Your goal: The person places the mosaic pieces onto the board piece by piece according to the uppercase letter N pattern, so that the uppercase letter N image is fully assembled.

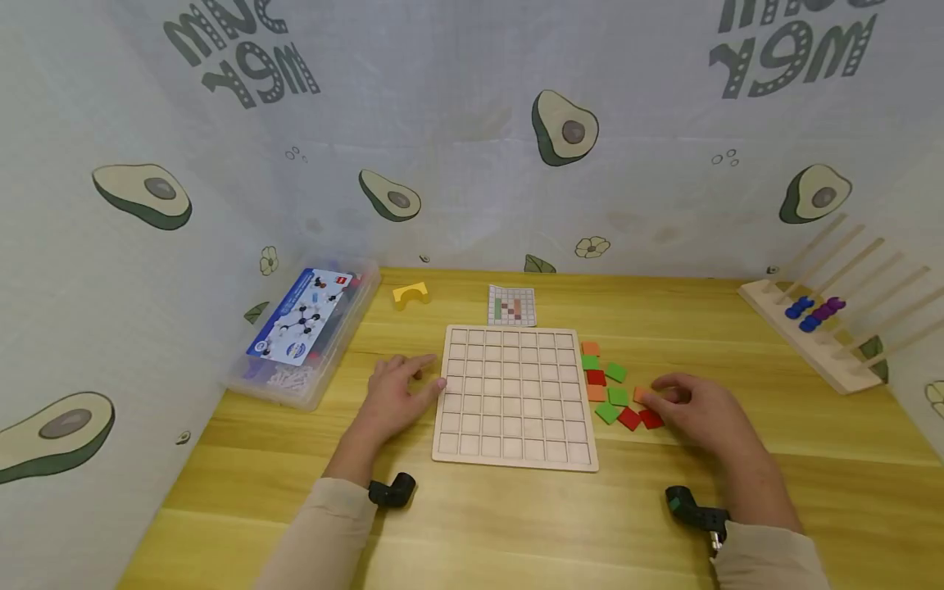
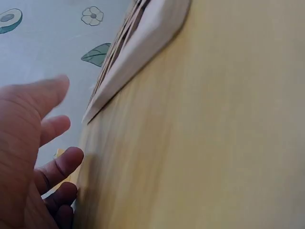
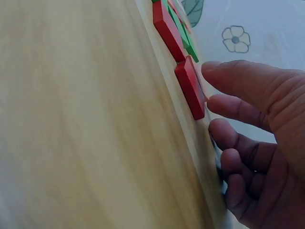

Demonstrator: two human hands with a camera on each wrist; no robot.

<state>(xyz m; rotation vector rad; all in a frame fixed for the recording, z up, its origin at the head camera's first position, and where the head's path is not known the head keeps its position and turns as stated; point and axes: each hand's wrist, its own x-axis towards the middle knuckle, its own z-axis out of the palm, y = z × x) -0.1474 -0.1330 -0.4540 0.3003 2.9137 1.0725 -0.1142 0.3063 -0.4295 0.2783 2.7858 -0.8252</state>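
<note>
A square wooden grid board [image 1: 514, 397] lies flat on the table, its cells bare. My left hand [image 1: 394, 395] rests at the board's left edge, thumb tip at the rim and fingers loosely spread; in the left wrist view that hand [image 2: 33, 143] holds nothing. To the right of the board, my right hand [image 1: 696, 410] has its thumb and index finger at an orange square tile [image 1: 639, 395], pinching it low over the table. Beside it lie red tiles [image 1: 629, 419] and green tiles [image 1: 618, 397]. In the right wrist view a red tile [image 3: 189, 90] partly hides the orange one.
A small card with a coloured grid pattern [image 1: 512, 306] lies behind the board. A yellow arch block [image 1: 410, 295] and a clear plastic box [image 1: 302, 336] stand to the left. At the far right is a wooden peg rack [image 1: 819, 336] with blue and purple beads.
</note>
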